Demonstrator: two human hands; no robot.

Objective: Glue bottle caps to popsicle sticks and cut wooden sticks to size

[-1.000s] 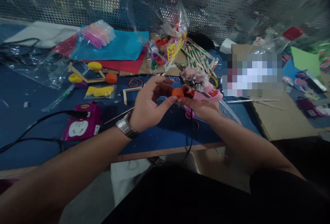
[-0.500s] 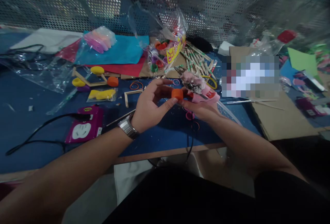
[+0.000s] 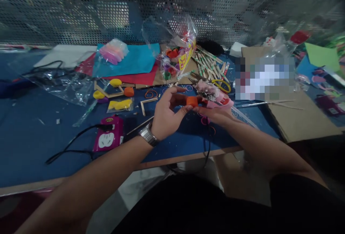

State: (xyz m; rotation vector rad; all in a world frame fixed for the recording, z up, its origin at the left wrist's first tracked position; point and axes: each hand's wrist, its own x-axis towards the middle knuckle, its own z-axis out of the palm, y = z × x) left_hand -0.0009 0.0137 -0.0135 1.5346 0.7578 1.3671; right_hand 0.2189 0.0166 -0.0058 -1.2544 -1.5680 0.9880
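Observation:
Between my two hands is an orange cap (image 3: 192,101). The thumb and fingers of my left hand (image 3: 171,113) pinch its left side. My right hand (image 3: 215,115) has its fingertips at the cap's right side, with its fingers partly hidden under a pink glue gun (image 3: 215,96) that has whitish residue on it. Whether that hand grips the glue gun is unclear. Left of my hands, a wooden stick frame (image 3: 107,92) carries yellow, purple and orange caps. A small angled stick piece (image 3: 144,105) lies nearer my left hand.
A purple power socket (image 3: 109,133) with a black cable sits at the left. Behind my hands are a plastic bag of caps (image 3: 172,60), many sticks (image 3: 208,63) and yellow-handled pliers (image 3: 223,86). Cardboard (image 3: 302,119) lies at the right.
The whole view has shifted, so the table's objects appear farther right. Both hands keep nearly the same pose around the orange cap.

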